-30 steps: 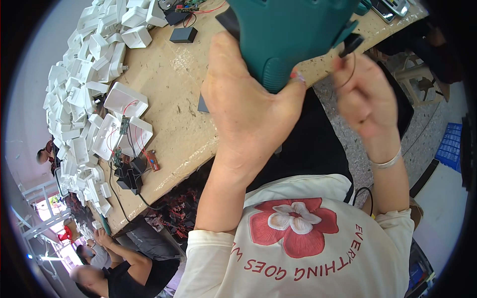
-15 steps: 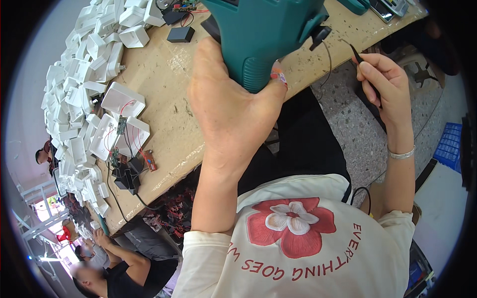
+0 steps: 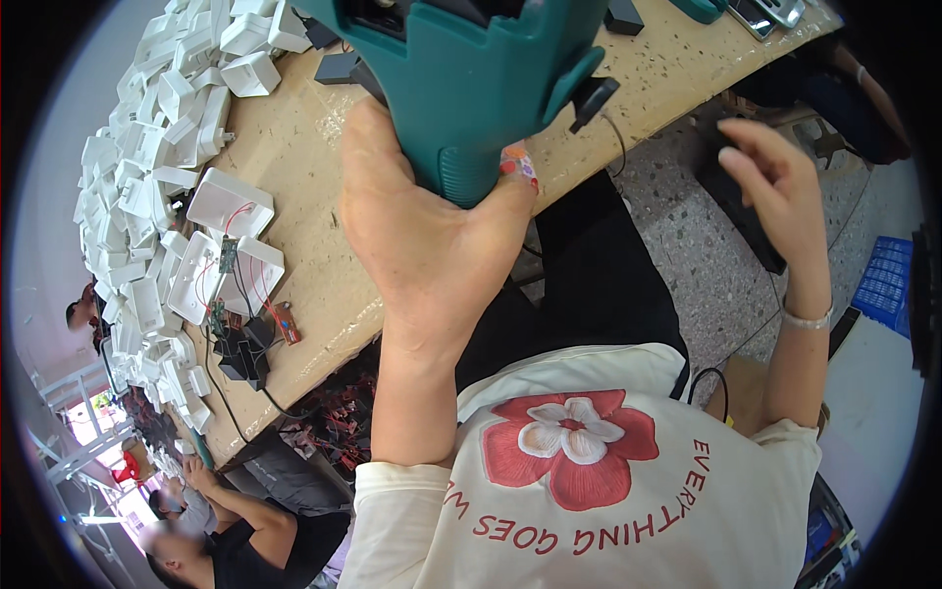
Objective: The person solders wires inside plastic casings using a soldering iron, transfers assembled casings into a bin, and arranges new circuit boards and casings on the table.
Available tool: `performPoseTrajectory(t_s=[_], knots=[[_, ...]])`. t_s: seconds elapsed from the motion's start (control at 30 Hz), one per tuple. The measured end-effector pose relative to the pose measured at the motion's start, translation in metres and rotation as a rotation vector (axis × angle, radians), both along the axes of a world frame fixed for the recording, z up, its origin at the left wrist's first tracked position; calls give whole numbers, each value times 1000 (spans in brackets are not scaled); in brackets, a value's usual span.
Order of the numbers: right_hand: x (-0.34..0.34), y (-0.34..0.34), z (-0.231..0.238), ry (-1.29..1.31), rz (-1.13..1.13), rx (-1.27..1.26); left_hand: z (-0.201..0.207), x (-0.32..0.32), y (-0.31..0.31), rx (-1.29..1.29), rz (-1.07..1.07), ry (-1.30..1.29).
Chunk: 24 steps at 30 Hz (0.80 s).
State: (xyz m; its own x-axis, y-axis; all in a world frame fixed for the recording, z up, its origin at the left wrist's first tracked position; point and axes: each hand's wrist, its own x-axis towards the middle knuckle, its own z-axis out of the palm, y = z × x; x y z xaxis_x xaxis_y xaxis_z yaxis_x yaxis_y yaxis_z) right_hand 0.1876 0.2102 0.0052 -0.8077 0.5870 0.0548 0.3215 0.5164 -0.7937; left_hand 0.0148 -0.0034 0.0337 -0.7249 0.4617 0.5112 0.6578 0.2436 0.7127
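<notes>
At twelve o'clock, your left hand point(image 3: 422, 221) gripped the rigid-looking green housing point(image 3: 471, 93), best held by its neck; I couldn't tell if your right hand point(image 3: 788, 191) gripped.

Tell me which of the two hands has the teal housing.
The left hand, with digits on both sides of the teal housing's ribbed lower end. The right hand, with a bracelet at its wrist, is apart from it.
</notes>
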Motion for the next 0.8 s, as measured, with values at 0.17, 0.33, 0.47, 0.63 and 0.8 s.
performPoseTrajectory(t_s=[0.17, 0.33, 0.47, 0.63, 0.8], knots=[[-34, 4, -8, 200, -5, 163, -1, 2, 4, 92, 44, -115], [-60, -8, -5, 177, 77, 406, -4, 2, 2, 130, 25, -132], [-69, -9, -2, 113, 84, 422, -5, 0, 1, 153, 13, -131], [-72, -6, 3, 53, 108, 474, -4, 0, 1, 160, 24, -138], [-73, -7, 4, 0, 101, 514, -4, 1, 0, 151, 16, -150]])
